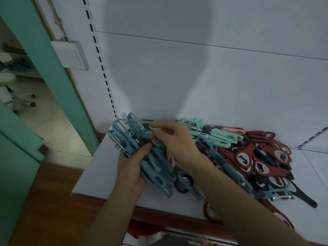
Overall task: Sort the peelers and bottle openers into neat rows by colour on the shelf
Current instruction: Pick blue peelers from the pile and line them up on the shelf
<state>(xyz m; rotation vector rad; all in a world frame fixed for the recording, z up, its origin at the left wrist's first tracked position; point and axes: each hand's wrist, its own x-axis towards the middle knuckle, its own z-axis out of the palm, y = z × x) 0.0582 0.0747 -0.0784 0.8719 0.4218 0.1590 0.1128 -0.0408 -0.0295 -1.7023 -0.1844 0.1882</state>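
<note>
We have a thick bunch of blue peelers (154, 167) gathered at the left end of the white shelf (99, 174), their handles lying roughly side by side and their blade ends pointing toward the back corner. Our left hand (131, 167) cups the bunch from below and the left side, the thumb pressed across the top of the handles, so it is closed around them. Our right hand (175, 139) lies over the top of the same bunch with its fingers curled down onto the blade ends, pinching at the peelers there. Just behind the right hand a group of mint-green peelers (213, 134) lies against the back wall, with a pink peeler (234, 129) at its far end. To the right of these spreads a loose heap of red bottle openers (257, 157), mixed with dark navy ones (305, 199) that trail toward the front edge. One blue peeler (229, 169) lies across the heap beside our right forearm, and another sits near the front. At the far left a green door frame (53, 68) and a white wall switch (71, 55) stand beside the shelf upright.
</note>
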